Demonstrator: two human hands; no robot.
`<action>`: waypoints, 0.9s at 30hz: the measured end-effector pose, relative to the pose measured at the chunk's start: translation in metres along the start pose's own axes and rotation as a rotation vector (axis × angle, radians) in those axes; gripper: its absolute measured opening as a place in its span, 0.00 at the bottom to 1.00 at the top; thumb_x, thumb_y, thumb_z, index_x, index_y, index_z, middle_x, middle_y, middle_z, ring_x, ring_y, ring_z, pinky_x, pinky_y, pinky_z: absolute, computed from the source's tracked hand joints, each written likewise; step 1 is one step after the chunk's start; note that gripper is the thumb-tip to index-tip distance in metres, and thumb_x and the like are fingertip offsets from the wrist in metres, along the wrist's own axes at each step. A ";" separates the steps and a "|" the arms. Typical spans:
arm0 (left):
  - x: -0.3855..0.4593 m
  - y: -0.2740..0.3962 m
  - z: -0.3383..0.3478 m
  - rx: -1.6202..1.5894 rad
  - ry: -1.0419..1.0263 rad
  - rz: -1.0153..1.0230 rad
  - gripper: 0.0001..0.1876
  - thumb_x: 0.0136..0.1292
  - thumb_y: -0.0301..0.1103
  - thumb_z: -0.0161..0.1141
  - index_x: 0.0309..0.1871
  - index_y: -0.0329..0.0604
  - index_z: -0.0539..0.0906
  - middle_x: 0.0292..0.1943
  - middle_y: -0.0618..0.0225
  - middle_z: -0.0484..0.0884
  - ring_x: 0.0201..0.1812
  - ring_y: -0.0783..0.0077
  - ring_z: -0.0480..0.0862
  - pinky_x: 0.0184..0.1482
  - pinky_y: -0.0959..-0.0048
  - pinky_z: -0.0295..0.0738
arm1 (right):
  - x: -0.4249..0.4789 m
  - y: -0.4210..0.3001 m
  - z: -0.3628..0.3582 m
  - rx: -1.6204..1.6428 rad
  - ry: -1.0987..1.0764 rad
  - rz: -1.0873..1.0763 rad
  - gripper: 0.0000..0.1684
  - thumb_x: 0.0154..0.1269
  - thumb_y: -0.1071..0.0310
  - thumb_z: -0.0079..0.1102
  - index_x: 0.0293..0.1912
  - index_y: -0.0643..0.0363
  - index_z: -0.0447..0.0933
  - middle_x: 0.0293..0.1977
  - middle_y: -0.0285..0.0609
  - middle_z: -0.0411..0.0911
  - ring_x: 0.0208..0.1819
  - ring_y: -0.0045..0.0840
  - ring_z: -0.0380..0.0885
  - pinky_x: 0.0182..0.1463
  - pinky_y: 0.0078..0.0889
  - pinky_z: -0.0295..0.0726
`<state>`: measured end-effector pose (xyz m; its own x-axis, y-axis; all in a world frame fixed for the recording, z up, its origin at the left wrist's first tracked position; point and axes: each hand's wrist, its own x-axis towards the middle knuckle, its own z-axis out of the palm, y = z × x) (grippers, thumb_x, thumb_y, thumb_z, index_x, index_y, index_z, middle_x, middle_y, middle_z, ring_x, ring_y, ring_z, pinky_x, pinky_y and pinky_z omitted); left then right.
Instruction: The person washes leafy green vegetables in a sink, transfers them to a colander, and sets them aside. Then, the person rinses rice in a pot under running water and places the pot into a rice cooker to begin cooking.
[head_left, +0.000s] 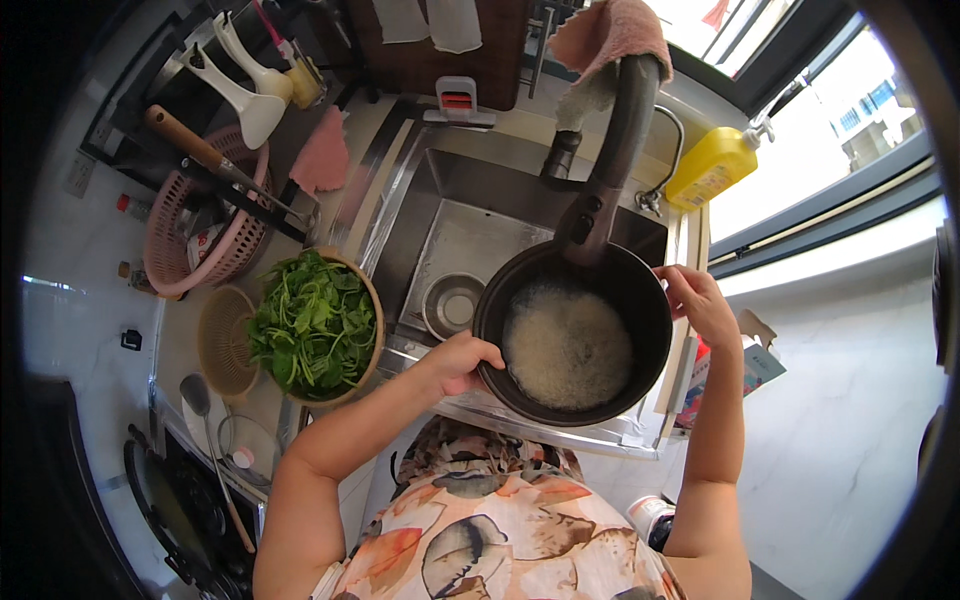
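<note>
A dark round pot (495, 300) is held over the front of the sink. Cloudy, bubbly liquid (570, 345) covers its bottom, with what looks like pale grains in it. My left hand (465, 364) grips the left side of the pot, its thumb over the rim. On the opposite side, the fingers of my right hand (701, 304) pinch the rim. The grey faucet (619, 142) reaches over the pot's far edge; its outlet is hidden from above. Behind the pot, a small metal bowl (442, 292) lies in the stainless steel sink (487, 232).
Left of the sink stands a bowl of leafy greens (315, 322), beside a beige colander (221, 341). Farther left are a pink basket (255, 240) and a spatula (196, 397). A pink cloth (622, 30) drapes the faucet. A yellow pump bottle (709, 169) stands at the back right.
</note>
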<state>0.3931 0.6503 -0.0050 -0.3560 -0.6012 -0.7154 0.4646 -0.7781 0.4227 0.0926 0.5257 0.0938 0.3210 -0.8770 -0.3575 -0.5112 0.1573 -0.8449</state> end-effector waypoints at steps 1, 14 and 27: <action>0.002 -0.003 0.001 -0.022 -0.022 -0.047 0.18 0.47 0.15 0.52 0.45 0.32 0.77 0.37 0.59 0.81 0.35 0.64 0.83 0.37 0.65 0.81 | -0.009 -0.002 0.000 -0.005 0.011 -0.034 0.21 0.70 0.56 0.48 0.47 0.63 0.77 0.21 0.30 0.72 0.21 0.11 0.69 0.26 0.15 0.70; -0.020 -0.011 0.020 0.091 0.059 0.028 0.22 0.46 0.14 0.52 0.49 0.32 0.73 0.42 0.57 0.78 0.40 0.63 0.81 0.41 0.65 0.80 | -0.054 0.010 0.011 -0.181 0.140 -0.086 0.16 0.61 0.70 0.56 0.48 0.67 0.73 0.17 0.33 0.68 0.20 0.12 0.65 0.23 0.19 0.63; -0.028 0.007 0.002 0.279 0.237 0.439 0.44 0.44 0.11 0.49 0.69 0.46 0.52 0.52 0.58 0.71 0.49 0.63 0.75 0.40 0.71 0.76 | -0.017 0.032 0.059 -0.243 0.335 -0.292 0.16 0.58 0.72 0.56 0.47 0.62 0.70 0.16 0.44 0.67 0.19 0.28 0.67 0.26 0.30 0.67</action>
<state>0.4042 0.6616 0.0189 0.0287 -0.8466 -0.5314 0.2847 -0.5027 0.8163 0.1173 0.5725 0.0492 0.2254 -0.9724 0.0608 -0.6219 -0.1916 -0.7593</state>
